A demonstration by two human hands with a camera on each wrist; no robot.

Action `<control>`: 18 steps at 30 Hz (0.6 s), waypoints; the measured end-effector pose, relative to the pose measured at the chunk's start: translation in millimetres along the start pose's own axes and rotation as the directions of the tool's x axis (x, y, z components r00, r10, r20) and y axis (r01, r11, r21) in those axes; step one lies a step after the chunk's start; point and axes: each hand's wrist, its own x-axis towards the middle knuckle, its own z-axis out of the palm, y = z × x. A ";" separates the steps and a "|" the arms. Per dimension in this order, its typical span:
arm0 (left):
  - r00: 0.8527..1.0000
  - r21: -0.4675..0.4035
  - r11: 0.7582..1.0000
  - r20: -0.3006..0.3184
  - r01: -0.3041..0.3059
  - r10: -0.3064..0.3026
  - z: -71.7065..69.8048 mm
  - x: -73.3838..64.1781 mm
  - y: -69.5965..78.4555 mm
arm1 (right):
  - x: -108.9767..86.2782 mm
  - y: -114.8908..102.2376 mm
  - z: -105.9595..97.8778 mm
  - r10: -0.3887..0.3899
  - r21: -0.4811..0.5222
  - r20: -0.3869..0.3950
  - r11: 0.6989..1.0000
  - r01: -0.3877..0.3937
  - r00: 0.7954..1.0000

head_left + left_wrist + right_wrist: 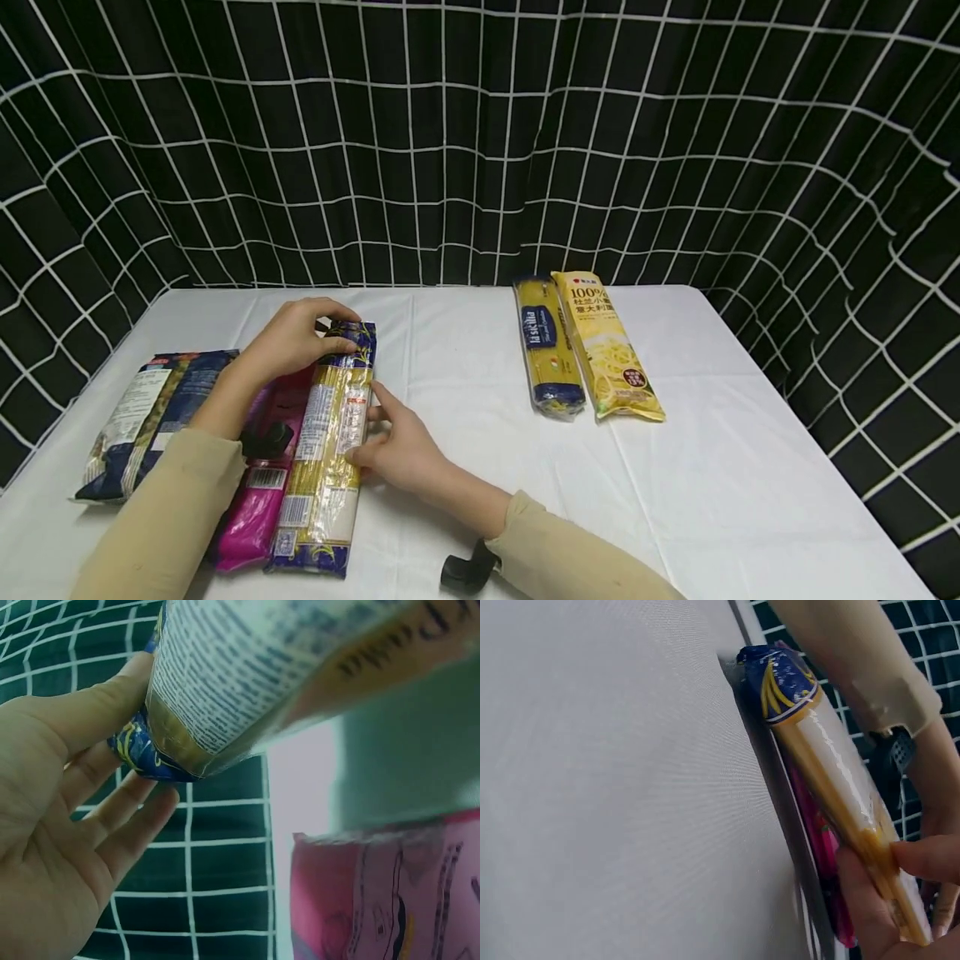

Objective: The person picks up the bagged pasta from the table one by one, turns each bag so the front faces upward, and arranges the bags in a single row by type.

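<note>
- Black fabric with a white grid, a rippling curtain (465, 125), closes off the far side and both flanks.
- White cloth, faintly creased, covers the desk (465, 350).
- Dark blue and crinkled, a broad bag (180, 408) lies at the left, part of its side clear.
- Blue and gold, a long pasta packet (330, 425) sits left of centre, near end towards the wearer; whether it rests fully on the desk is hard to tell. Its glossy film shows straight, thin strands, probably brittle, so both ends are best kept level and the middle unbent.
- Magenta and shiny, a slim packet (247, 525) lies just left of it, partly hidden; keeping the two parallel should avoid snagging film.
- Yellow and smooth, a flat packet (607, 350) lies far right, close beside a clear, rounded packet (551, 350) with blue ends.
- Bare-skinned, the left grip (296, 333) pinches the pasta packet's far end, where light pressure would spare the crimped film.
- Bare too, the right grip (405, 450) grasps its right side midway, thumb on top, well placed to steady the length.
</note>
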 end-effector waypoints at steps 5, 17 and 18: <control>1.000 -0.040 0.999 -0.027 0.015 -0.016 -2.1 -3.9 0.9 | -1.6 -1.9 0.1 -0.071 -0.014 -0.021 0.997 0.071 0.997; 0.994 -0.214 0.972 -0.022 0.099 -0.106 -5.4 -9.1 13.6 | -3.1 -15.0 -9.0 -0.251 -0.202 0.000 0.948 0.246 0.968; 0.993 -0.217 0.970 -0.021 0.107 -0.114 -5.8 -9.6 15.4 | -3.0 -16.5 -9.6 -0.261 -0.233 0.005 0.939 0.255 0.965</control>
